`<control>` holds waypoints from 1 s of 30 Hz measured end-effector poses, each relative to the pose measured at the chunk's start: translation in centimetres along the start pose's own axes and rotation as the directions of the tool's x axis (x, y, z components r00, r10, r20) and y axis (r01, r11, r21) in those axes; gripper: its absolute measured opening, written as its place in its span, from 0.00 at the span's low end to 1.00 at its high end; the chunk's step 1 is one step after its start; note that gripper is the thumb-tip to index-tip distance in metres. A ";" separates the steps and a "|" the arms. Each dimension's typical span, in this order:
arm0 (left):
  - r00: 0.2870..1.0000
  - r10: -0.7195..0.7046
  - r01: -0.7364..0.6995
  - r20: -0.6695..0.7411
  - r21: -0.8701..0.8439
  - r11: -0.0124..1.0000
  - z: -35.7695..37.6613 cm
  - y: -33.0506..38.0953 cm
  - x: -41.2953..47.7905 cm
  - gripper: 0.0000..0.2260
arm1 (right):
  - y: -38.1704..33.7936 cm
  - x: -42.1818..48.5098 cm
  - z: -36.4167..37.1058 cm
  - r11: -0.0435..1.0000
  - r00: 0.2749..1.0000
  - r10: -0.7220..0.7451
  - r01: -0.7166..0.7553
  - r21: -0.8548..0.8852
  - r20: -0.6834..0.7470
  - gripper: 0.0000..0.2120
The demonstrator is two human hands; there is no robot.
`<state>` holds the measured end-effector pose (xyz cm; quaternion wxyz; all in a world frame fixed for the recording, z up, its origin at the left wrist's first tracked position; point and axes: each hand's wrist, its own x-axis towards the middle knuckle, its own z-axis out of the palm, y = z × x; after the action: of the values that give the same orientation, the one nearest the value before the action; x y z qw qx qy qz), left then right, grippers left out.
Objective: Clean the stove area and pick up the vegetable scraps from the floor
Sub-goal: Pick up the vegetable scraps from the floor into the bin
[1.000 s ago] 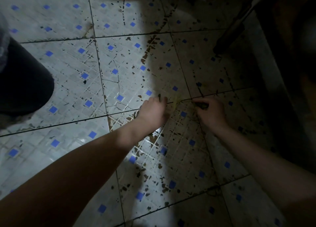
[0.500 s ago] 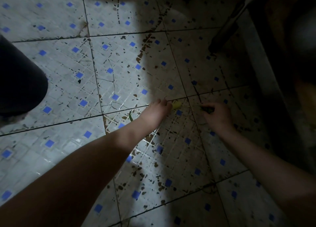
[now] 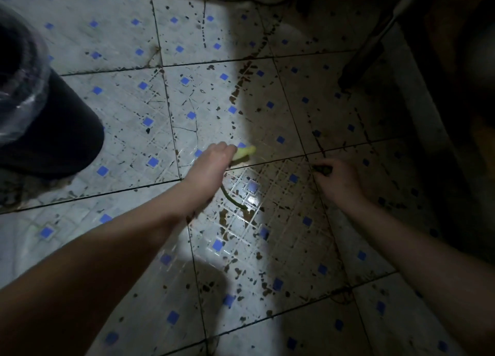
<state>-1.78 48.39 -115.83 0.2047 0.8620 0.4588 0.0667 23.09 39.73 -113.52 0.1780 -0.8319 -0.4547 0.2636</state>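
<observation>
**Two hands gather vegetable scraps from a stained tile floor**

The view looks down on a white tiled floor dotted with small blue squares and many dark stains. A black bin with a clear plastic liner stands at the left edge.

To the right of the bin and well apart from it, the left hand curls its fingers round a pale yellow-green scrap. The scrap sticks out past the fingertips. A thin green stem trails from under that hand. It is unclear whether the hand holds the stem or it lies on the tile.

Farther right of the bin, in shadow, the right hand sits low over the floor. Its fingers are bent round a small dark scrap.

The step in hand appears to be collecting. To do it well, the left hand should grip the soft pale piece firmly without crushing it and bring the stem along too. Both handfuls then go across to the bin and drop inside the liner. The floor farthest from the bin is dim, and scraps there look much like stains, so it is worth a second look.
</observation>
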 end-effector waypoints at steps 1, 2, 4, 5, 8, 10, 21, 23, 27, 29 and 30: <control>1.000 -0.020 0.020 -0.002 0.013 1.000 -0.5 -0.5 -0.2 0.20 | -0.5 0.0 0.1 1.000 1.000 -0.015 0.015 -0.010 -0.005 0.13; 0.999 -0.040 0.041 -0.009 0.022 0.999 -1.1 -1.0 -0.3 0.21 | -1.1 0.0 0.2 0.999 0.999 -0.032 0.031 -0.019 -0.009 0.13; 0.997 -0.075 0.076 -0.025 0.031 0.997 -2.1 -2.1 -0.8 0.21 | -2.3 -0.1 0.4 0.998 0.998 -0.059 0.058 -0.033 -0.004 0.13; 0.996 -0.086 0.087 -0.030 0.041 0.995 -2.6 -2.5 -1.0 0.21 | -2.9 -0.1 0.4 0.997 0.997 -0.072 0.071 -0.037 -0.003 0.14; 0.994 -0.103 0.106 -0.047 0.076 0.991 -4.3 -3.5 -2.1 0.18 | -4.6 -0.2 0.5 0.993 0.993 -0.117 0.117 -0.015 0.004 0.14; 0.991 -0.108 0.114 -0.077 0.080 0.990 -5.5 -4.0 -2.8 0.18 | -5.7 -0.2 0.5 0.991 0.991 -0.130 0.130 -0.010 0.015 0.14; 0.975 -0.091 0.123 -0.203 0.155 0.980 -11.1 -6.6 -6.1 0.23 | -11.6 -1.0 0.5 0.960 0.960 -0.278 0.279 0.025 -0.033 0.14; 0.963 -0.090 0.136 -0.255 0.170 0.976 -12.1 -7.1 -6.7 0.21 | -13.2 -1.3 0.4 0.954 0.954 -0.296 0.298 0.027 -0.039 0.14; 0.935 -0.097 0.154 -0.342 0.144 0.978 -14.5 -7.8 -7.6 0.18 | -16.1 -2.1 -0.1 0.919 0.918 -0.394 0.393 -0.033 -0.035 0.13; 0.925 -0.093 0.158 -0.368 0.148 0.976 -15.8 -8.1 -8.2 0.18 | -17.5 -2.3 -0.1 0.900 0.900 -0.435 0.434 -0.043 -0.029 0.13; 0.920 -0.093 0.161 -0.382 0.149 0.976 -16.4 -8.2 -8.5 0.18 | -18.3 -2.4 0.0 0.893 0.893 -0.450 0.449 -0.045 -0.025 0.13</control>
<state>-17.89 50.28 -103.72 0.0404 0.8167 0.5485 0.1746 9.85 47.24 -103.04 0.2259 -0.7120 -0.6364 0.1922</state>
